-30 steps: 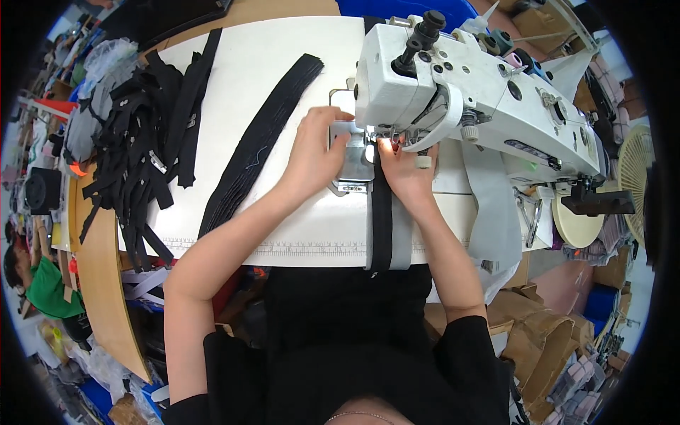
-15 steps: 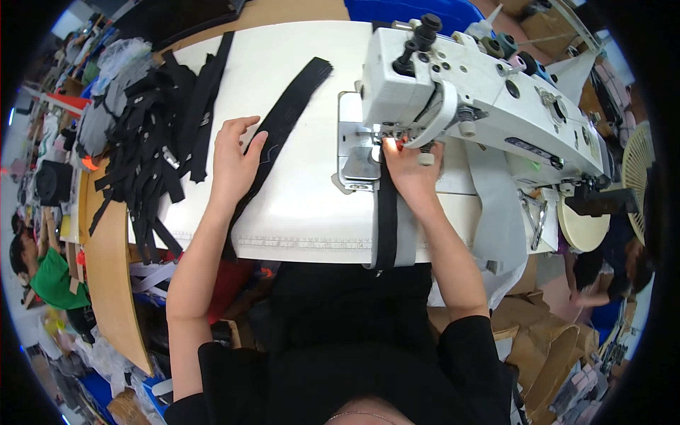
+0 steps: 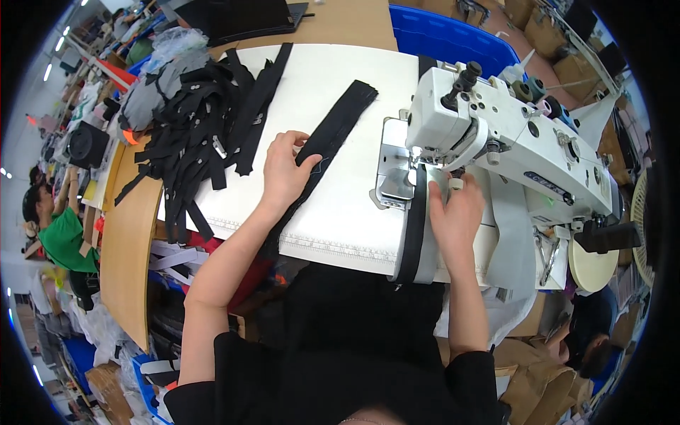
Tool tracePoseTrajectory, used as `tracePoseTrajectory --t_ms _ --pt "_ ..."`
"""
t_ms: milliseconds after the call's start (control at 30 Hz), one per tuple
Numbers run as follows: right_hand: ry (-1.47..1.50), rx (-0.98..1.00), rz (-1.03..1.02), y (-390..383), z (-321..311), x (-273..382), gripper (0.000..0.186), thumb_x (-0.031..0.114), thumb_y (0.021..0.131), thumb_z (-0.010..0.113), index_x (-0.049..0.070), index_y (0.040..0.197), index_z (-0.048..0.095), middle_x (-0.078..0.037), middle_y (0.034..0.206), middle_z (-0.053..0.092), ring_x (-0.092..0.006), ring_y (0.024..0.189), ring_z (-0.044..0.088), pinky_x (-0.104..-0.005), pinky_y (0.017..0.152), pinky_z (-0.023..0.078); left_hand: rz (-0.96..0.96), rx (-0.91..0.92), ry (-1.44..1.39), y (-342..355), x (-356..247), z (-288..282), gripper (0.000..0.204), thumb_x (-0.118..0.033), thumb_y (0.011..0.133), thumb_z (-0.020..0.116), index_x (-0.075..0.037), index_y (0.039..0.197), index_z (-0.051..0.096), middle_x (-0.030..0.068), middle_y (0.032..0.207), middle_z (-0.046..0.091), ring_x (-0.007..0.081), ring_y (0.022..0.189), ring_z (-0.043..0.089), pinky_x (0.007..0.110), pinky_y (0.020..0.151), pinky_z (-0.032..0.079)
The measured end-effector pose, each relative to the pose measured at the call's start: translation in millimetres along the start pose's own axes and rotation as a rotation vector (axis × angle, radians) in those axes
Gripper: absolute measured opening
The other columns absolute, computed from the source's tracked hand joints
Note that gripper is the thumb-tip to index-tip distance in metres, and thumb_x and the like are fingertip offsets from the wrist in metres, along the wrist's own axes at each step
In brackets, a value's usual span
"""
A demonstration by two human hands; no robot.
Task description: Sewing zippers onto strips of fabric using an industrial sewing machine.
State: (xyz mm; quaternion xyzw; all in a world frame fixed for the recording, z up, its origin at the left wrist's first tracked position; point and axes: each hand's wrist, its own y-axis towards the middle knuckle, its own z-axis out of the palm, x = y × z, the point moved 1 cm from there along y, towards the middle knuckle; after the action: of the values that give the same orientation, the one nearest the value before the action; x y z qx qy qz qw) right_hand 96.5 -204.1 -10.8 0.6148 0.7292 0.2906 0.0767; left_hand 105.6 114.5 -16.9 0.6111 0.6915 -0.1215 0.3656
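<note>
My left hand (image 3: 287,170) has curled fingers and thumb closed on the edge of a long black strip bundle (image 3: 341,117). My right hand (image 3: 457,209) lies below the needle area of a white sewing machine (image 3: 439,113), thumb apart from the fingers, some fingertips hidden by a knob. Beside that thumb, a black zipper-like strip on a grey band (image 3: 412,244) runs from the machine's metal plate (image 3: 393,177) over the front edge. A loose pile of black strips (image 3: 191,134) lies left of the bundle on the white tabletop (image 3: 333,237).
A blue bin (image 3: 453,32) and dark laptop (image 3: 241,18) stand behind; thread spools (image 3: 535,88) top the machine. Metal tools (image 3: 545,255) and a cream round lid (image 3: 588,265) lie right. A person in green (image 3: 64,241) works left; another person (image 3: 588,329) bends at lower right.
My left hand left the machine plate for the black bundle and curled onto it. My right hand drew slightly down from the needle. The view shifted, and the person at right came into sight.
</note>
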Motion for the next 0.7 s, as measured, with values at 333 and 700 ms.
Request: tracePoseTrajectory --t_ms 333,700 --pt "1.023 0.427 0.284 -44 -17 77 0.033 0.030 0.094 0.078 0.000 0.101 0.071 -0.007 0.085 0.071 -0.0149 0.076 0.064 -0.0319 0.068 0.050 -0.475 0.461 -1.166 -45 -79 28 0.020 -0.019 0.106 0.063 -0.003 0.109 0.052 0.0142 0.093 0.076 0.0104 0.074 0.067 0.024 0.065 0.051" --pt "0.957 1.388 0.190 -92 -75 15 0.027 0.028 0.098 0.073 0.002 0.100 0.076 -0.003 0.075 0.073 -0.0097 0.062 0.060 -0.0256 0.060 0.047 -0.566 0.422 -1.069 -8 -64 35 0.030 -0.018 0.103 0.067 -0.002 0.128 0.064 -0.0002 0.090 0.071 0.0022 0.072 0.055 0.018 0.064 0.044"
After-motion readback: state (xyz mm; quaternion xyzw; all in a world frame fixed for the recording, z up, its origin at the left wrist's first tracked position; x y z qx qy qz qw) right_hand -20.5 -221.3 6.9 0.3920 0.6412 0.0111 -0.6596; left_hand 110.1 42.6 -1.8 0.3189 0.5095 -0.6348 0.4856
